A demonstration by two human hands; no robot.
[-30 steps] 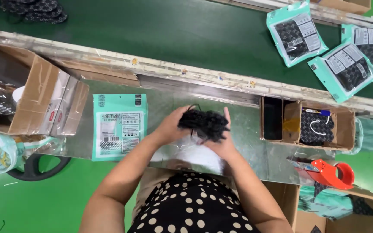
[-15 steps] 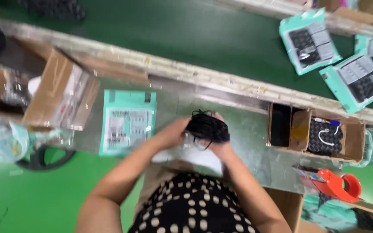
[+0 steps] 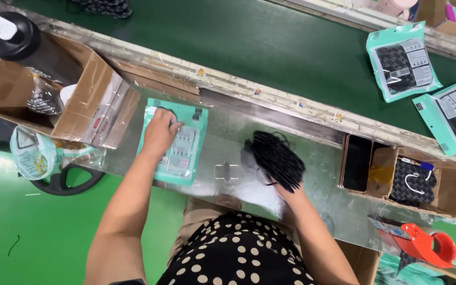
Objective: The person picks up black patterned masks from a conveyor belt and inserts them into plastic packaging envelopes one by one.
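The left hand [image 3: 160, 132] has left the black bundle [image 3: 276, 160] it was sharing with the right a second ago and is now lying flat on the teal packet [image 3: 178, 145] — fingers spread on its upper corner, pressing rather than gripping. The right hand [image 3: 287, 194] is holding the bundle alone, fingers closed around its lower end, so the bundle is tilting up and to the left over the metal counter [image 3: 312, 158]. The packet is lying on the counter just beside the open cardboard box [image 3: 88, 105] at the left. At the right, a smaller box [image 3: 449, 187] is sitting near a red tape dispenser [image 3: 423, 245] — more teal packets [image 3: 402, 60] are lying on the green belt [image 3: 270, 47] beyond.
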